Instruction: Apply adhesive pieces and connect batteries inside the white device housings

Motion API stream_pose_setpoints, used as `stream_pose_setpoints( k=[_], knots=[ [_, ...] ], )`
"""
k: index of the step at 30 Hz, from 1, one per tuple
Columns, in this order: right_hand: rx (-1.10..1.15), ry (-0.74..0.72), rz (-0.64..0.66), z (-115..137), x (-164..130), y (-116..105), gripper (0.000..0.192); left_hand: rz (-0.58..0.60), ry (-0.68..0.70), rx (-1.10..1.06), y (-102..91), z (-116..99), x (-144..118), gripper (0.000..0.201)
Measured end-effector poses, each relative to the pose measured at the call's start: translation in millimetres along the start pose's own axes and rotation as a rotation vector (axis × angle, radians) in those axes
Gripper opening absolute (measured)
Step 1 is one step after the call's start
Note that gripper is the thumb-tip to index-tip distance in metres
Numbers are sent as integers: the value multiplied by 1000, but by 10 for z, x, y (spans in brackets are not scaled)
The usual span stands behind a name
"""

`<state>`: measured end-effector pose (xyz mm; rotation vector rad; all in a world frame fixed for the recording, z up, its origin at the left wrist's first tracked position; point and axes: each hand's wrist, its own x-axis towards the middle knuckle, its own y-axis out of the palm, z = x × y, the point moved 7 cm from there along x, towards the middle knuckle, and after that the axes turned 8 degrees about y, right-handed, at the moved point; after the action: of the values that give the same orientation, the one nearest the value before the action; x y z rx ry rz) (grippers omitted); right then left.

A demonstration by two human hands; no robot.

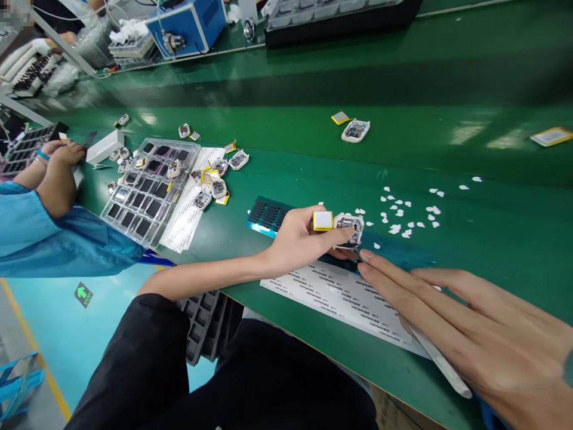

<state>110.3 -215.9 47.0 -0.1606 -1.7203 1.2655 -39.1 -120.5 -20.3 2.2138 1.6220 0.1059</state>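
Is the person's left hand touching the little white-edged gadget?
Touching. The head view shows it: the left hand has its thumb lying across the front of the white-edged gadget.

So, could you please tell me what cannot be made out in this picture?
All in the head view:
Part of the white-cased device: hidden by the thumb of the left hand.
The middle of the pale tool: hidden by the right hand.
The fine print on the white sheet nearest the hands: too small to read.
The far side of the black tray: cut off by the top edge.
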Motion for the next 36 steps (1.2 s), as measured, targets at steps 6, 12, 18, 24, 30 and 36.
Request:
stream_pose_setpoints(
  k=[6, 12, 18, 24, 30, 36],
  knots=[
    [32, 10, 9, -5, -40, 17, 64, 3, 75, 135, -28, -63, -17, 61],
    [61, 26, -4, -10, -46, 14, 63, 27, 80, 159, -14, -59, -19, 61],
    [91, 68, -32, 43, 66, -11, 75, 5, 86, 99, 17, -74, -37, 61],
    [108, 138, -4, 92, 181, -85, 90, -13, 81, 59, 24, -48, -36, 56],
    [128, 144, 33, 43, 165, -133, 90, 0, 87, 38, 31, -91, -27, 49],
    [157, 152, -48, 43, 156, -50, 89, -25, 73, 54, 25, -52, -34, 54]
  ],
)
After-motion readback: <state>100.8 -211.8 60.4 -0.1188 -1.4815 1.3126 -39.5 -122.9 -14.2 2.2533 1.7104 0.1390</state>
